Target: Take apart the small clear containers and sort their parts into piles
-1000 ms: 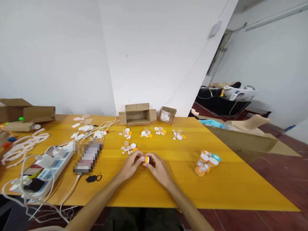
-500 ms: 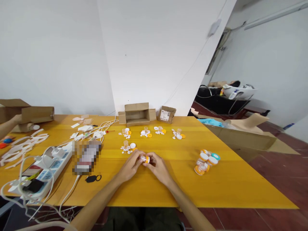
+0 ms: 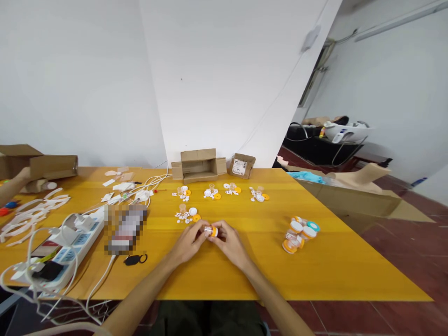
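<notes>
Over the yellow table, my left hand and my right hand meet at the centre. Both pinch a small clear jar with an orange cap, held on its side between the fingertips. Just beyond my left hand lies a little heap of white discs and an orange cap. Further back, several similar heaps sit in a row. To the right stands a cluster of capped jars.
A white power strip with cables and a blurred dark object lie at the left. Open cardboard boxes stand by the wall. Another person's hand shows at the far left beside a carton.
My hands stay together on the small jar, which has been turned slightly between the fingers. Another person's hand has come into view at the far left.
</notes>
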The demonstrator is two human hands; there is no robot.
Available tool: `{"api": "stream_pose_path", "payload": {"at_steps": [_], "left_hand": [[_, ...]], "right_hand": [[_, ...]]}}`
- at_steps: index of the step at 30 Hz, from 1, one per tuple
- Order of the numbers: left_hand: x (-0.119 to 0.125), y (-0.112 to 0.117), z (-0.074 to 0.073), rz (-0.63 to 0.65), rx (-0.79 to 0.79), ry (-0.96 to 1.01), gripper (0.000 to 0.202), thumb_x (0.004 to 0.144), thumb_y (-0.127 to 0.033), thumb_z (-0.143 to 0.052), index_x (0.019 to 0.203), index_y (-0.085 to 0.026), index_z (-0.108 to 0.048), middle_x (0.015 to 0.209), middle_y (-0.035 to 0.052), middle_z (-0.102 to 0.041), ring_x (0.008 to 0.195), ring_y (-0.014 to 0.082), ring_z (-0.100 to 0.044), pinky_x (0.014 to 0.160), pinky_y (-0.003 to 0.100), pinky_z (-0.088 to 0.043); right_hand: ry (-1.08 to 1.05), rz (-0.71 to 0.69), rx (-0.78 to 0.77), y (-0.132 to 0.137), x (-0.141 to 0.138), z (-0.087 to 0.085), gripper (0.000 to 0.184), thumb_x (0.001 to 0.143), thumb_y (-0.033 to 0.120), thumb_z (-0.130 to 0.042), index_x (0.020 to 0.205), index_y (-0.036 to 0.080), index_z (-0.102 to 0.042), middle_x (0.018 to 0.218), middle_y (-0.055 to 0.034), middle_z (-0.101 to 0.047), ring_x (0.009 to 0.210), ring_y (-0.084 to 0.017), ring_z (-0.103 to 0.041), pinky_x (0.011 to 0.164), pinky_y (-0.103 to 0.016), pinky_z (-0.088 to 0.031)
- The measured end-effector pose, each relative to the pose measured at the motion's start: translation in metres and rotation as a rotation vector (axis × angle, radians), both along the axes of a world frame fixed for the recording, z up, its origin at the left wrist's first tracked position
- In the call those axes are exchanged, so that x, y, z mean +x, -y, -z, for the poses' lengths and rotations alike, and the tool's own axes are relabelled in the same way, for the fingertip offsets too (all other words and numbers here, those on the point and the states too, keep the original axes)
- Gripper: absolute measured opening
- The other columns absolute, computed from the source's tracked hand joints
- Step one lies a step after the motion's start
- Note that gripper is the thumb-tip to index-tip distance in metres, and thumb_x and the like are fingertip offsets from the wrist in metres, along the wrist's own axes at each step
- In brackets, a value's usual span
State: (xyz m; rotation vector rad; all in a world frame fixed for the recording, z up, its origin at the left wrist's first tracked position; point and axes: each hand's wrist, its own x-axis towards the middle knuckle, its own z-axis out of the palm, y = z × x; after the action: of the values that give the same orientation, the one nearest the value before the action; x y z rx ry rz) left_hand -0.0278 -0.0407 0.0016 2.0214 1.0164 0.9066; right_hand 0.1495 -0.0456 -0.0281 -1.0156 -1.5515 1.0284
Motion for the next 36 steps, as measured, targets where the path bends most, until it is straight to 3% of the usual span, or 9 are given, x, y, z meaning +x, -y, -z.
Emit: {"api": "stream_pose_path", "payload": {"at_steps": [6, 11, 18, 25, 36], "left_hand": [[0.001, -0.002, 0.000, -0.070, -0.014, -0.003, 0.033, 0.096, -0.048, -0.045, 0.091, -0.021, -0.063, 0.085, 0.0024, -0.069, 0.078, 0.0187, -0.062, 0.077, 0.031, -0.049], [0.000, -0.002, 0.001, -0.078, -0.018, 0.035, 0.031, 0.096, -0.048, -0.047, 0.092, -0.022, -0.064, 0.083, 0.0022, -0.069, 0.078, 0.0188, -0.062, 0.078, 0.031, -0.050], [0.000, -0.002, 0.000, -0.115, 0.014, 0.064, 0.029, 0.094, -0.048, -0.049, 0.096, -0.021, -0.061, 0.085, 0.0022, -0.067, 0.076, 0.0174, -0.060, 0.076, 0.030, -0.049], [0.000, -0.002, 0.001, -0.149, 0.012, 0.110, 0.032, 0.092, -0.051, -0.053, 0.103, -0.022, -0.062, 0.088, 0.0025, -0.066, 0.079, 0.0179, -0.058, 0.077, 0.030, -0.048], [-0.001, -0.004, 0.001, -0.262, 0.096, 0.153, 0.027, 0.092, -0.047, -0.053, 0.098, -0.021, -0.059, 0.082, 0.0011, -0.062, 0.076, 0.0162, -0.056, 0.074, 0.029, -0.046]], "right_hand": [[0.000, 0.008, 0.005, 0.001, -0.001, -0.001, 0.021, 0.077, 0.036, -0.069, 0.090, 0.023, -0.058, 0.085, -0.0001, -0.070, 0.077, -0.019, -0.067, 0.073, -0.033, -0.055], [0.004, -0.005, 0.000, 0.001, 0.000, 0.000, 0.019, 0.078, 0.035, -0.067, 0.092, 0.023, -0.060, 0.086, -0.0005, -0.070, 0.079, -0.019, -0.067, 0.075, -0.033, -0.055], [0.087, 0.014, 0.092, 0.001, 0.002, -0.004, 0.029, 0.085, 0.036, -0.061, 0.110, 0.024, -0.067, 0.107, -0.0062, -0.072, 0.094, -0.022, -0.067, 0.084, -0.036, -0.054], [0.135, 0.045, 0.146, 0.000, 0.004, -0.004, 0.028, 0.087, 0.033, -0.057, 0.112, 0.025, -0.069, 0.099, -0.0054, -0.072, 0.081, -0.019, -0.065, 0.078, -0.033, -0.055], [0.004, 0.155, 0.041, -0.003, 0.002, 0.003, 0.027, 0.081, 0.039, -0.060, 0.101, 0.021, -0.066, 0.093, -0.0054, -0.071, 0.081, -0.021, -0.067, 0.075, -0.034, -0.055]]}}
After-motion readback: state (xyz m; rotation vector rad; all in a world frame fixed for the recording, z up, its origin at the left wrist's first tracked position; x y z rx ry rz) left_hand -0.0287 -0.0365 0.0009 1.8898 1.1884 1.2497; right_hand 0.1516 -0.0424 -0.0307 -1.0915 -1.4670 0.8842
